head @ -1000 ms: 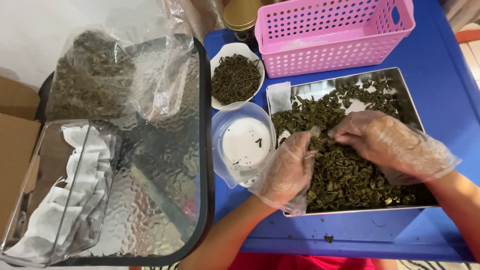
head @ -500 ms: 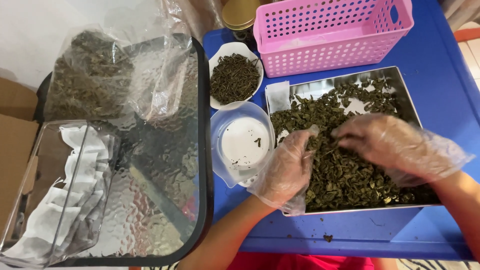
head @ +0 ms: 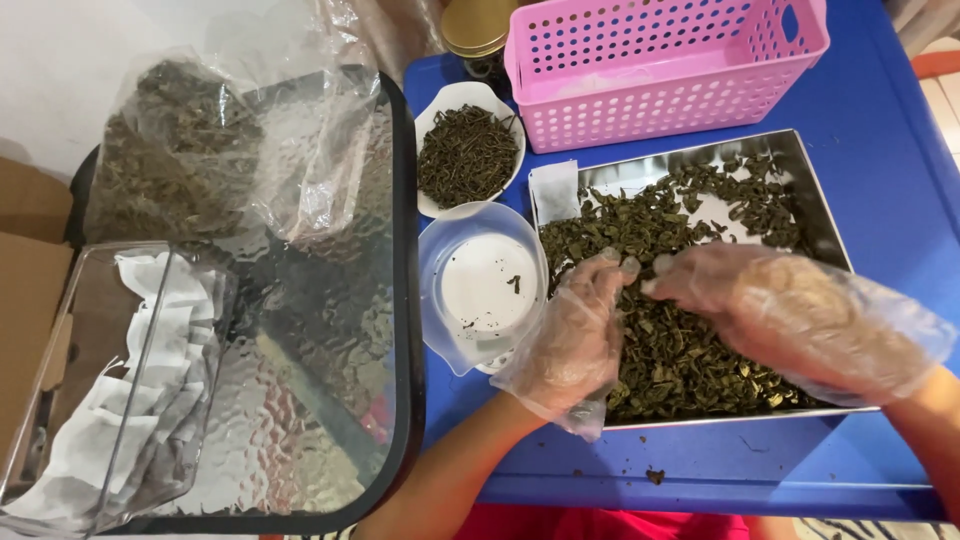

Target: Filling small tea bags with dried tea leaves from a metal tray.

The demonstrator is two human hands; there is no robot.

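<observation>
Both my gloved hands, left (head: 575, 335) and right (head: 790, 315), lifted, loosely pinching dried leaves (head: 680, 350) that could spill past the tray's (head: 810, 160) front edge.

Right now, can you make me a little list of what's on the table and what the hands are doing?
left hand: left hand in a loose clear glove, over the near edge of the leaves
right hand: right hand gloved too, fingers pinched above the leaves
tray: shiny metal tray holding dried green leaves
clear cup: clear plastic cup, almost empty, left of the tray
white bowl: white bowl of darker thin leaves
basket: pink basket behind the tray
table: blue table
far left: plastic bag of leaves on a glass tabletop
</observation>
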